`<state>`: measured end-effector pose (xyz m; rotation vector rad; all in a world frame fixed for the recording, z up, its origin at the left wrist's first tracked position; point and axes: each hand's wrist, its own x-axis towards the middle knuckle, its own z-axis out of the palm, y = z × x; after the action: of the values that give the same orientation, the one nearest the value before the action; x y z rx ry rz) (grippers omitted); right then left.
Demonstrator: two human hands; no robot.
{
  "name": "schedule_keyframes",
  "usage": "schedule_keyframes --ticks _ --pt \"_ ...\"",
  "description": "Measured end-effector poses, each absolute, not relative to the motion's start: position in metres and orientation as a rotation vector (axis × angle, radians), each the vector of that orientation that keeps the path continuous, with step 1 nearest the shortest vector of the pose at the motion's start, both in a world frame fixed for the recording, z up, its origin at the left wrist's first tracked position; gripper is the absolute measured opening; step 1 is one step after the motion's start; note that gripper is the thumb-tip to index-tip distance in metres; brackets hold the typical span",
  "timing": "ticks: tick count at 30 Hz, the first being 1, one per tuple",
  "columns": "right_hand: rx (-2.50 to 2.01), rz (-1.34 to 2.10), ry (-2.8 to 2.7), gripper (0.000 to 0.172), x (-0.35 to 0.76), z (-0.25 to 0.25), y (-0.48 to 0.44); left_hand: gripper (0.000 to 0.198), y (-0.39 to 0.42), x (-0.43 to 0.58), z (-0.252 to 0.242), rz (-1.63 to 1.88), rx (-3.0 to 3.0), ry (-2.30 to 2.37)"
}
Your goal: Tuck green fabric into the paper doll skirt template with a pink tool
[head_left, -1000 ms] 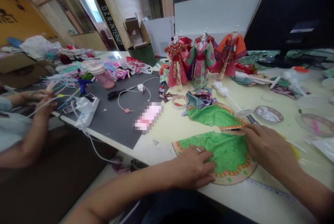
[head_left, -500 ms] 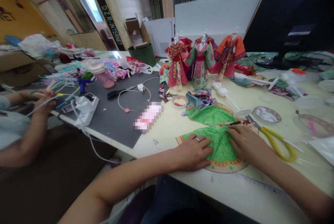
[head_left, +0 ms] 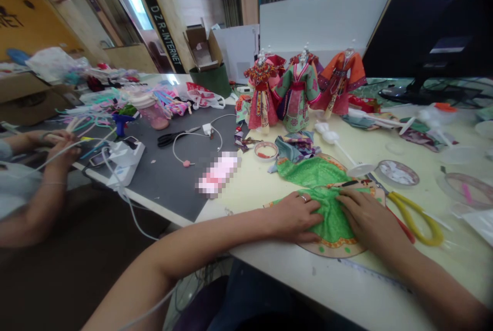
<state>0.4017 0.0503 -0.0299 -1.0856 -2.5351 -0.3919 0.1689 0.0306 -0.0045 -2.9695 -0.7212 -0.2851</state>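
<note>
A bright green patterned cloth with an orange-trimmed, beige border lies on the table in front of me, its middle wrinkled. My left hand rests palm down on the cloth's left part, fingers stretched and slightly apart, with a ring on one finger. On the right part lies my right hand, its fingers extended toward the left hand. A puckered strip of cloth runs between the two. Yellow-handled scissors sit just right of my right hand, their blades partly hidden.
Several costumed doll figures stand at the back. A tape roll, a white stand and a round dish lie beyond the cloth. Phone, black scissors and power strip are leftward. A co-worker's hands are far left.
My left hand has slid slightly right, closer to my right hand. Between them the green cloth is more bunched. The view has shifted a little.
</note>
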Motion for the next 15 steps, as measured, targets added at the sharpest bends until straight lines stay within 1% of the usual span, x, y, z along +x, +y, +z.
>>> schedule_keyframes --ticks 3,8,11,13,15 --pt "-1.081 -0.417 -2.461 0.027 0.402 -0.022 0.042 0.039 0.037 0.170 -0.008 -0.323 -2.971 -0.695" --pt "-1.000 -0.221 -2.540 0.023 0.408 -0.019 0.020 0.040 0.039 0.164 -0.012 -0.439 -3.025 -0.663" --pt "-0.955 -0.202 -2.571 0.020 0.421 -0.026 0.016 0.037 0.041 0.160 -0.012 -0.489 -3.088 -0.645" --pt "-0.974 -0.239 -2.526 0.020 0.431 -0.028 0.016 0.035 0.043 0.156 -0.009 -0.574 -3.130 -0.644" --pt "-0.983 -0.240 -2.485 0.019 0.438 -0.027 0.014 0.033 0.045 0.150 -0.004 -0.742 -3.145 -0.699"
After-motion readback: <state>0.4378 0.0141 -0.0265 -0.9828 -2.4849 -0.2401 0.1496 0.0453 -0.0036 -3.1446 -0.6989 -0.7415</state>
